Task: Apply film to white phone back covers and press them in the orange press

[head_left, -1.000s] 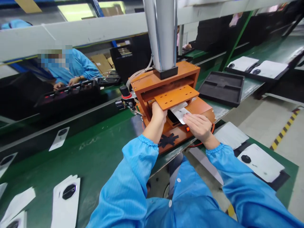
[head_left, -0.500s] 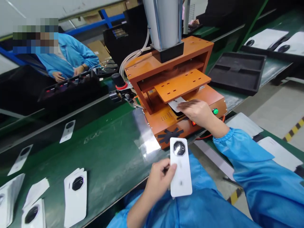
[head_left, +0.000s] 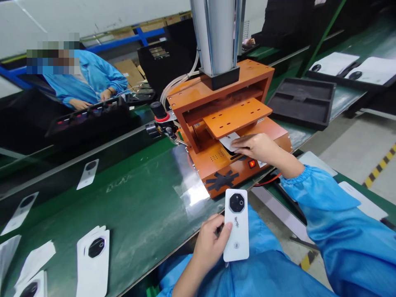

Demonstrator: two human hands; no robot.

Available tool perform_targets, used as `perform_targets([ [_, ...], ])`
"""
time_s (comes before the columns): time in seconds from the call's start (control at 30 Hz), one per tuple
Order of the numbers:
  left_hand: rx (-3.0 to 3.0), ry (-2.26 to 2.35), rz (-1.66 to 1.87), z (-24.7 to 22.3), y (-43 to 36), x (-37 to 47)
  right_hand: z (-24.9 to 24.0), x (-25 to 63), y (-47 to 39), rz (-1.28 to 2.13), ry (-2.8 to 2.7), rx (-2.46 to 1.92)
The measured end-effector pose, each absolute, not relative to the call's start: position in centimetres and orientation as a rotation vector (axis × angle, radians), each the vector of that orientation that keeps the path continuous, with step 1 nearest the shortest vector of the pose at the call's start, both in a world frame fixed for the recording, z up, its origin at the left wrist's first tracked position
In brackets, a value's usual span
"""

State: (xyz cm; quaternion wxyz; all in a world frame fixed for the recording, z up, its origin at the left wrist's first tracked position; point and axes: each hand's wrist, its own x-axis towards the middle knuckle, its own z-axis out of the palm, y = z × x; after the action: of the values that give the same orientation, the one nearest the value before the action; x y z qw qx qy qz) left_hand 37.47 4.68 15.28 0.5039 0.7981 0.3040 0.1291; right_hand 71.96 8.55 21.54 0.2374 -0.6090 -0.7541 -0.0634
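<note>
My left hand grips a white phone back panel by its left edge, thumb on the front. The panel has a dark octagonal camera area near the top and small dark markings below it. My right hand reaches to the orange press, fingers pinching the near end of a white panel. That panel lies on a dark base under the raised orange plate; its far end is hidden by the plate.
Stacks of similar white panels lie on the green bench at left, with single panels behind them. A black tray sits right of the press. Across the bench, a person in blue works beside a dark box.
The view has shifted slightly. The panel in my left hand now shows its dark markings more clearly. My right hand remains at the panel under the plate.
</note>
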Motion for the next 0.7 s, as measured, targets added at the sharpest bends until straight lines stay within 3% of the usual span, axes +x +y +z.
perform_targets([
  [0.23, 2.197, 0.576, 0.566, 16.0, 6.0, 39.0, 21.4, 69.9, 7.1, -0.138, -2.021, -1.705],
  [0.5, 2.700, 0.456, 0.693, 13.5, 7.0, 41.0, 11.2, 71.1, -3.1, -0.722, -0.948, -1.889],
  [0.7, 2.889, 0.541, 0.721, 12.1, 7.0, 41.3, 7.7, 72.7, -5.6, -0.600, -1.163, -2.019],
])
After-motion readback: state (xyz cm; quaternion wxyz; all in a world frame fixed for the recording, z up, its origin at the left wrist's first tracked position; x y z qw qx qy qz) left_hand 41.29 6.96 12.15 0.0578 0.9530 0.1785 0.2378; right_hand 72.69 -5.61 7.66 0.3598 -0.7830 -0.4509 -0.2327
